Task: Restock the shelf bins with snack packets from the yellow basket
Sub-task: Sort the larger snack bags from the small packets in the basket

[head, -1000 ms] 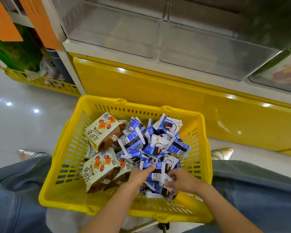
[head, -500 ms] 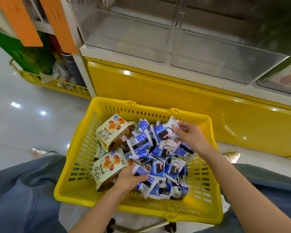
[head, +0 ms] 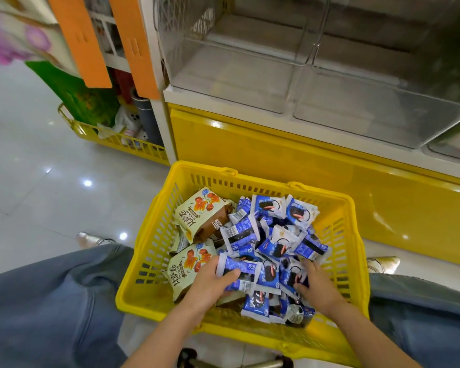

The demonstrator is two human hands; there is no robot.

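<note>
The left hand [head: 210, 284] grips a blue packet [head: 237, 272], thumb on top and fingers curled under it (there may be a second packet stacked in the same hold; it is hard to tell). The pinch sits at the packet's near end, which leaves the long side free to slide into a bin.

Just right of that grip, the right hand [head: 318, 286] lies palm-down in the blue heap [head: 276, 235] with its fingertips sunk among the packets. I cannot tell whether they have closed on one. With both hands in the same kind of packet, this looks like gathering a handful of one sort, probably because each bin takes a single product.

The beige bags [head: 199, 213] lie just left of the left grip and beyond it, kept to their own side of the basket [head: 154, 235], so the blue ones can be picked out without digging.

The basket stands between the person's knees, directly under both hands. The clear bins [head: 237, 75] are up and beyond the grip on the shelf, so a held packet only needs raising and pushing forward.

The basket is well loaded, so I judge the restocking is at an early stage. The packets are slick and loosely heaped, and a handful gripped too lightly could spill.
</note>
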